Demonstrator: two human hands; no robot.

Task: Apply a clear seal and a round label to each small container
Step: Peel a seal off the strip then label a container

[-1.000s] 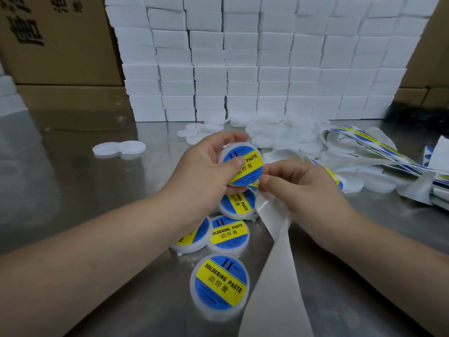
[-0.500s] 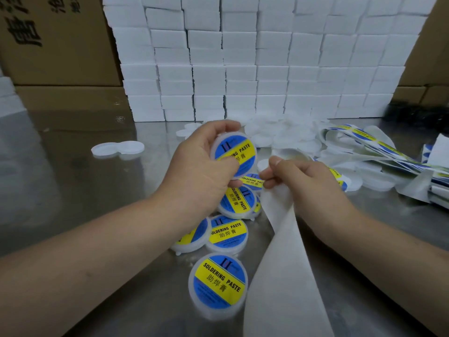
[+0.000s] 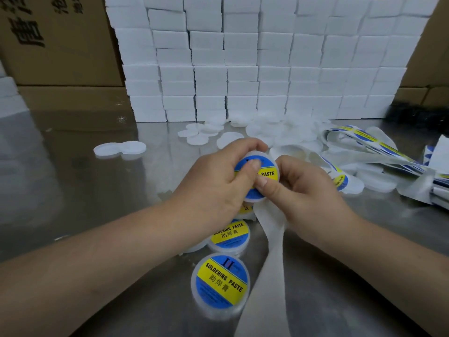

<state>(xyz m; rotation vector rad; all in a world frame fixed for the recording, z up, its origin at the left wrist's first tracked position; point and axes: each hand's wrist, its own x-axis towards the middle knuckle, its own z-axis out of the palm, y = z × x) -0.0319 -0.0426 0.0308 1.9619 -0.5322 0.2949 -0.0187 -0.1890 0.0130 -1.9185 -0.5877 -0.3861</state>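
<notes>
My left hand (image 3: 218,188) gripped the soldering paste tub (image 3: 267,167) in the middle of the view. My right hand (image 3: 308,198) pinched its 3 o'clock side, thumb pressing the round label (image 3: 268,173). I think this was the rubbing-flat step. Next it should go down gently by the labelled tub (image 3: 221,283) at 6 o'clock.

held container (image 3: 266,166): label's middle covered by both thumbs | containers (image 3: 230,235) below: partly hidden under left hand (image 3: 218,188) | backing strip (image 3: 264,276): top end under right hand (image 3: 308,193), bottom cut by frame edge | label strips (image 3: 388,152): cut off at right edge | dark object (image 3: 413,115): too blurred to tell | labels' fine print: unreadable
</notes>
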